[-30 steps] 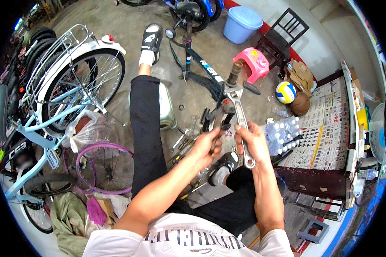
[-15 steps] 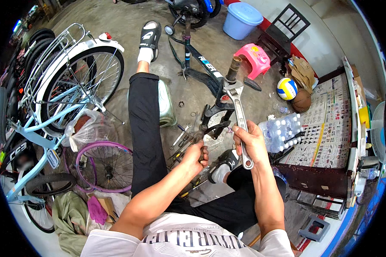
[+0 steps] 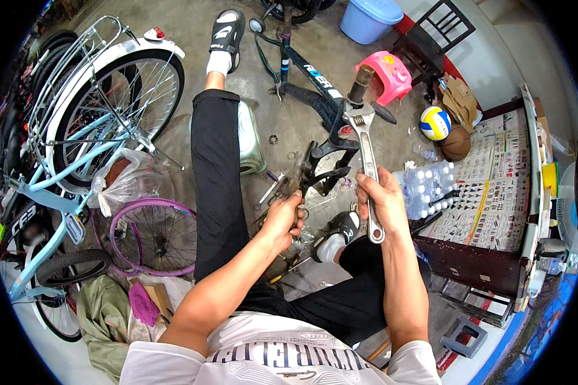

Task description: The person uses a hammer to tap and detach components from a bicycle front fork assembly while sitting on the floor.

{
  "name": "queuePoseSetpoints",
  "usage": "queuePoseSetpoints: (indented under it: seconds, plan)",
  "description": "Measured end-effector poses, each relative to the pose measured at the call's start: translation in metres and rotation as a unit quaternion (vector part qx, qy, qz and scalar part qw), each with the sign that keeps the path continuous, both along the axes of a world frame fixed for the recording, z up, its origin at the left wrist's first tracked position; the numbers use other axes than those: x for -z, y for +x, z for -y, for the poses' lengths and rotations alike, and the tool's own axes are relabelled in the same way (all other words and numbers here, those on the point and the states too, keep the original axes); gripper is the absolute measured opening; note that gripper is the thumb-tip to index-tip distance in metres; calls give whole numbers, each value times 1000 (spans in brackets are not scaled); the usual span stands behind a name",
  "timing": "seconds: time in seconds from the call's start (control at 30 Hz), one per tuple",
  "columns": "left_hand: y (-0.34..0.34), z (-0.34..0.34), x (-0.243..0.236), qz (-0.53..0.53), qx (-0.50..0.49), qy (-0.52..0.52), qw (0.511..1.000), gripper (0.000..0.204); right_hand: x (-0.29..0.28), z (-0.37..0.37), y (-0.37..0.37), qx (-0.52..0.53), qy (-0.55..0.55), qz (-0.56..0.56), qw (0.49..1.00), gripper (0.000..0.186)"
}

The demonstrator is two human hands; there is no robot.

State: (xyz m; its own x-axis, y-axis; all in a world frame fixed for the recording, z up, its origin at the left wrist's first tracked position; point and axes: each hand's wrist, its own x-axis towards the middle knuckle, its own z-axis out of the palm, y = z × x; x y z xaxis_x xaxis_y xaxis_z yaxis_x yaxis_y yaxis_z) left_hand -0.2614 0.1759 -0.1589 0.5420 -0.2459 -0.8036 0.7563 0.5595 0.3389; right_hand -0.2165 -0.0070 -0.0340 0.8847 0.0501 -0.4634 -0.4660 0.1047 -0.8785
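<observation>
The right hand (image 3: 386, 200) hides a stretch of the adjustable wrench (image 3: 367, 151).

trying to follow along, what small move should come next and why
Probably seat the wrench snugly before turning: its head is at the base of the brown tube, but its fit is unclear. The right hand grips it; the left hand seems closed on the fork.

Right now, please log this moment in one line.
Left hand: at dark fork, grip unclear; Right hand: holds adjustable wrench; Wrench head: at base of brown tube; Around: pink stool, volleyball
</observation>
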Motion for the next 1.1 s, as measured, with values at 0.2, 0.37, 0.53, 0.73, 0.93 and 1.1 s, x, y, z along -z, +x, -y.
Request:
queuePoseSetpoints:
  seconds: [0.2, 0.37, 0.53, 0.73, 0.93, 1.1]
  plan:
    - [37, -1, 21, 67, 24, 14, 997, 28, 1, -7, 7, -5, -6, -13, 1000, 17]
    - [37, -5, 17, 52, 60, 15, 997, 30, 5, -11, 23, 7, -3, 1, 1000, 20]
    - [21, -7, 10, 1, 66, 17, 998, 29, 9, -20, 23, 12, -28, 18, 999, 22]
    - [32, -10, 3, -73, -35, -1, 997, 22, 1, -18, 17, 2, -27, 31, 999, 20]
    - [92, -12, -62, 90, 56, -158, 982, 27, -6, -23, 15, 18, -49, 42, 998, 19]
    - [37, -17, 9, -83, 4, -8, 997, 23, -4, -35, 21, 11, -35, 30, 999, 18]
